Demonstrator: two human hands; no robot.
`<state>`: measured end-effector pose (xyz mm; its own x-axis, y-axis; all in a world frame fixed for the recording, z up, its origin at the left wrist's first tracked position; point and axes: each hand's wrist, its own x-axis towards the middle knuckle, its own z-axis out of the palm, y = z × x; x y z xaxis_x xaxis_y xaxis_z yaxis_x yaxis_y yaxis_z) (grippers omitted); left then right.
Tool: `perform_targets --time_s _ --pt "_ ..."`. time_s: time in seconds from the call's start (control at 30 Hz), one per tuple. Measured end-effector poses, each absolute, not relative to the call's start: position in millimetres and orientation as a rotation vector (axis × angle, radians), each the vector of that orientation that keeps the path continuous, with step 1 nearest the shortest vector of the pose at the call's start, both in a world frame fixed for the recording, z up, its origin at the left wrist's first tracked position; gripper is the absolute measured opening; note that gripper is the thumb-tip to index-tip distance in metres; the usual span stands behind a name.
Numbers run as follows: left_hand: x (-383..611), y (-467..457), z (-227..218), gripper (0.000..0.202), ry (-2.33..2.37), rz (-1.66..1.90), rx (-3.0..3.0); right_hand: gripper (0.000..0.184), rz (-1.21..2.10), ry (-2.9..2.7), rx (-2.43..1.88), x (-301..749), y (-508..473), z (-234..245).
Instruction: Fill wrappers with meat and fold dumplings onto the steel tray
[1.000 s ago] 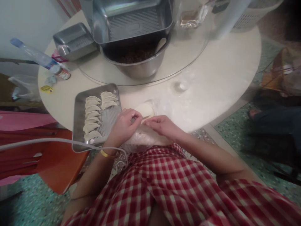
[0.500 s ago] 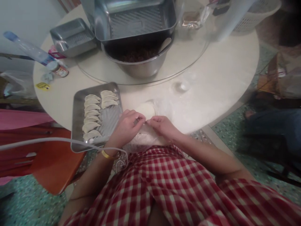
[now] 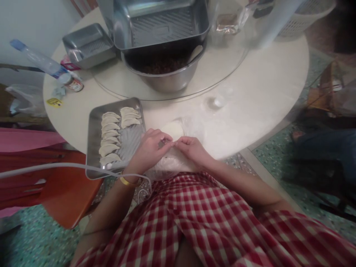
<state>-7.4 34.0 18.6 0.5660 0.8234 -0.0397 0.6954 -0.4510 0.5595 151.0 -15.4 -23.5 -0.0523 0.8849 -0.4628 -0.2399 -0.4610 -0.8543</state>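
My left hand (image 3: pixel 152 147) and my right hand (image 3: pixel 193 150) meet over the table's near edge, thumbs and fingertips pinched close together. What lies between them is mostly hidden by the fingers, so I cannot make it out. Just beyond the fingertips sits a pale round dough wrapper (image 3: pixel 174 129), with clear plastic (image 3: pixel 193 128) beside it. A metal tray (image 3: pixel 130 144) stands to the left of my left hand. In it, folded dumplings (image 3: pixel 109 142) form a long column on the left and a shorter one at the upper right.
A metal bowl (image 3: pixel 167 82) of dark filling (image 3: pixel 164 66) with a utensil stands on the glass turntable (image 3: pixel 219 76), below a deep metal pan (image 3: pixel 164 42). A smaller pan (image 3: pixel 97 59), bottle (image 3: pixel 44 63) and jar (image 3: pixel 75 84) are left. A white cable (image 3: pixel 69 165) crosses my left wrist.
The view has shifted slightly, so the table things sit a little further right. My hands stay pinched together in nearly the same place.
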Motion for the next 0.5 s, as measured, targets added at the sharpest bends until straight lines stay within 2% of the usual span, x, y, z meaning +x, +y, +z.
perform_targets --time_s 0.5 --pt "-0.8 37.3 19.5 0.023 1.222 0.281 2.369 0.023 1.490 -0.897 -1.367 148.8 -14.2 -32.6"
